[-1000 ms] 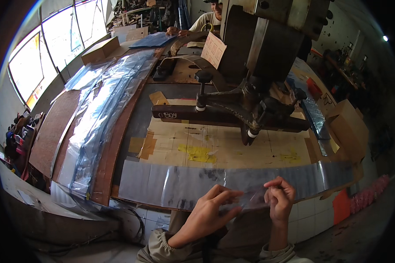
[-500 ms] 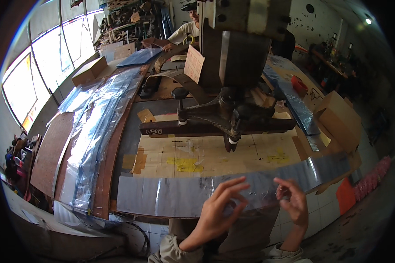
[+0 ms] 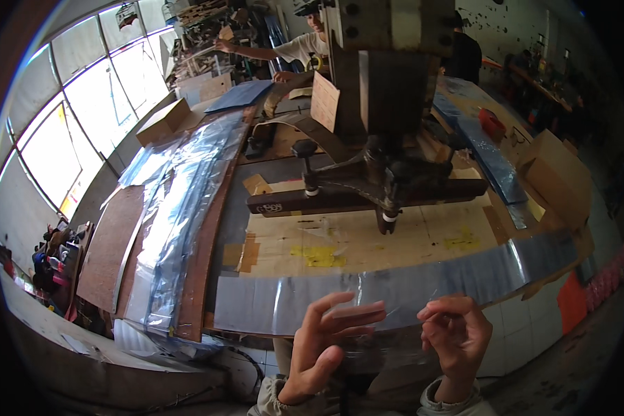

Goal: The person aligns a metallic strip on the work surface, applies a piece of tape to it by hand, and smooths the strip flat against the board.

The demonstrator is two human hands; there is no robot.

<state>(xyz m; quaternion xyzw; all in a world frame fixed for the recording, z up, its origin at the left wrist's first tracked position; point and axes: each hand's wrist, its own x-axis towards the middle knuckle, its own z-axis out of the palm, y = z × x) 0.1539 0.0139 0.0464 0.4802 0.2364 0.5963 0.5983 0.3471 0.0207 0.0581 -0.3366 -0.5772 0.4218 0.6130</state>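
My left hand [image 3: 319, 343] is raised in front of the near table edge. Its fingers are stretched out and apart, the thumb points up, and nothing shows in it. To its right, my right hand [image 3: 457, 336] has curled fingers, with the fingertips close to the thumb. Whether something thin and clear is pinched there I cannot make out. Just beyond both hands, a long strip of glossy clear plastic film [image 3: 312, 295] lies along the table's front edge. Behind it is a pale wooden board [image 3: 367, 243] with yellow and brown tape patches.
Above the board stands a dark press head [image 3: 378, 173] with a horizontal bar [image 3: 423, 201]. Bluish plastic sheets [image 3: 187, 201] lie on the left, and another plastic stack [image 3: 489, 159] lies on the right by an open cardboard box [image 3: 555, 177]. A co-worker [image 3: 301, 52] is behind the press.
The view has shifted, so the table sits further right. My right hand's fingers have curled closer together; my left hand stays spread. The co-worker's arm has stretched out to the left.
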